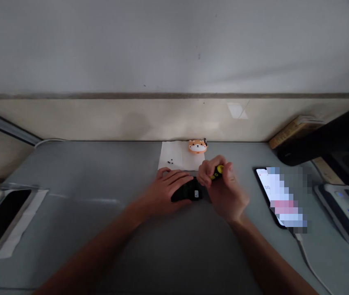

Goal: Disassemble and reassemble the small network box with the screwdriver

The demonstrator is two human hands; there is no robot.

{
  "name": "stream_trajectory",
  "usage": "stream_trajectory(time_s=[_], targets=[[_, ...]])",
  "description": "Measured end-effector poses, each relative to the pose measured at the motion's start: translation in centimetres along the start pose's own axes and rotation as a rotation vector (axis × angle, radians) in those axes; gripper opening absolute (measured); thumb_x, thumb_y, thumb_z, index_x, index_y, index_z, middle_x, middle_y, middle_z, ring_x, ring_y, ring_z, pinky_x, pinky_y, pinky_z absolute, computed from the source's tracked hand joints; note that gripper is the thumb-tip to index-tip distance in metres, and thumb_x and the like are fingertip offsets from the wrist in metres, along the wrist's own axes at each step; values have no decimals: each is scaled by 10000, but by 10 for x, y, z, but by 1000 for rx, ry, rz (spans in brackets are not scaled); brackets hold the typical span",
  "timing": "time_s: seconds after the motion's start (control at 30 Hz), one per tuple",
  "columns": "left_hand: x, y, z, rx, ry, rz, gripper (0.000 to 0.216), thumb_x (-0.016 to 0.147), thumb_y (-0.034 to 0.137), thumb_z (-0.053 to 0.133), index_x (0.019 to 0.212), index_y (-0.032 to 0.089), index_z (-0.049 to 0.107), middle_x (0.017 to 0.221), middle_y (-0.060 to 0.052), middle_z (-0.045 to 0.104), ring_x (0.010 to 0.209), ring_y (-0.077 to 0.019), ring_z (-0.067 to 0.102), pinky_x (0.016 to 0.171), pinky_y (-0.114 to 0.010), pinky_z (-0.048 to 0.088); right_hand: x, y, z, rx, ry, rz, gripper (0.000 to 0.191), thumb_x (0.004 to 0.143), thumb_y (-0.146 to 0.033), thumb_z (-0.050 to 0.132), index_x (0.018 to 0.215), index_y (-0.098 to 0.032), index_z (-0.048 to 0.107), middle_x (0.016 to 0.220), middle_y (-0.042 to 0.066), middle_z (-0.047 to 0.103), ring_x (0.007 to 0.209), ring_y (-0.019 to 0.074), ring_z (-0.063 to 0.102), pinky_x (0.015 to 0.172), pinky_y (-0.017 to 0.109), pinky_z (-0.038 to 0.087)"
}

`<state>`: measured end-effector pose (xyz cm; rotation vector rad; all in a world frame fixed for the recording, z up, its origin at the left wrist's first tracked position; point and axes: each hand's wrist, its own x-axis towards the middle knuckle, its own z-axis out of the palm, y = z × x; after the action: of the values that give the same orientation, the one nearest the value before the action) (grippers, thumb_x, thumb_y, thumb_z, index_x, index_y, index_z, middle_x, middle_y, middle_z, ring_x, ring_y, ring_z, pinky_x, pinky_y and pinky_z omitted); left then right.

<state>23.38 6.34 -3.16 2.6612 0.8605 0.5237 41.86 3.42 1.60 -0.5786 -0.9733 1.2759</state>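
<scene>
My left hand (pixel 168 189) is closed around the left side of a black device (pixel 188 191) on the grey desk, and a small white label with an "A" shows near its right end. My right hand (pixel 223 186) is wrapped round a screwdriver (pixel 217 172) with a black and yellow handle, beside the device's right end. The screwdriver's shaft and tip are hidden by the fingers. Behind the hands, several tiny dark screws (pixel 170 162) lie on a sheet of white paper (pixel 174 150). An orange dog-face case (pixel 197 146) rests on that paper's right part.
To the right lies a lit phone (pixel 269 192) with a white cable (pixel 308 256), then a power strip (pixel 346 213). A box (pixel 294 131) and a black cylinder stand at the back right. At the left edge a dark-screened device (pixel 5 219) lies on white paper. A wall borders the desk's back.
</scene>
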Motion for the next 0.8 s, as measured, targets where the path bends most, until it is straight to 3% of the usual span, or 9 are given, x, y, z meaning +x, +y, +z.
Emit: stream_trajectory(time_s=[0.4, 0.8], targets=[[-2, -2, 2, -2, 29, 4, 438, 1025, 502, 552, 1358, 218, 577, 1352, -102, 682, 1268, -289, 628, 1120, -500, 390, 1, -1, 1, -27, -11, 24, 407, 976, -564, 524, 740, -232, 547, 602, -18, 407, 568, 148, 360, 575, 334, 260], [1, -3, 1, -1, 32, 22, 457, 1031, 501, 538, 1387, 215, 558, 1373, -125, 666, 1284, -271, 612, 1125, -467, 331, 0, -1, 1, 5, -5, 33, 409, 984, -549, 510, 737, -227, 559, 594, -18, 402, 563, 145, 346, 571, 331, 236]])
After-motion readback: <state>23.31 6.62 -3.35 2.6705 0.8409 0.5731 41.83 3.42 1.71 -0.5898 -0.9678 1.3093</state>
